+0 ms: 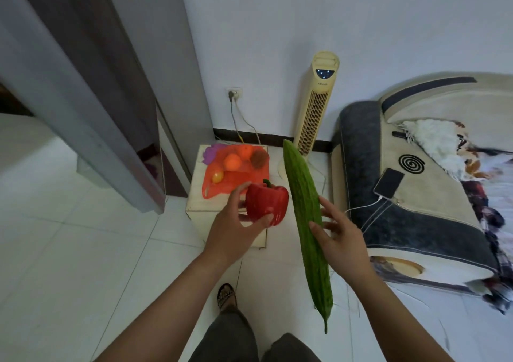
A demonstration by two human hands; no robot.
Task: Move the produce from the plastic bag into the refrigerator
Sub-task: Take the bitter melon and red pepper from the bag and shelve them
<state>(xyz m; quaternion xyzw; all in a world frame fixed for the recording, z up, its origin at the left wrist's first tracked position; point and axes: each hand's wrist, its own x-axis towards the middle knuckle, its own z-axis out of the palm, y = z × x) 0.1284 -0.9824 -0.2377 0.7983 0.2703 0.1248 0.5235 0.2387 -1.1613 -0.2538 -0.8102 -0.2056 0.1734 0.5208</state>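
Left hand point(233, 222) cups a glossy, lobed red bell pepper point(268, 204), fingers curled round it. Right hand point(341, 239) holds a long, bumpy-skinned green gourd point(304, 214) at mid-length, thumb in front, spread fingers behind. Just beyond the left fingertips a thin orange plastic bag point(236, 178) of round fruit lies on a pale wooden box point(202, 211); a smooth grey refrigerator door point(83, 97) stands far left of them, with a cream slatted tower fan point(316, 106) and a grey-and-cream padded sofa point(361, 167) beyond the right fingers.

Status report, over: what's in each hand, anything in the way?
Left hand grips red bell pepper. Right hand holds bitter gourd. Oranges lie on orange plastic bag. No obstruction seen.
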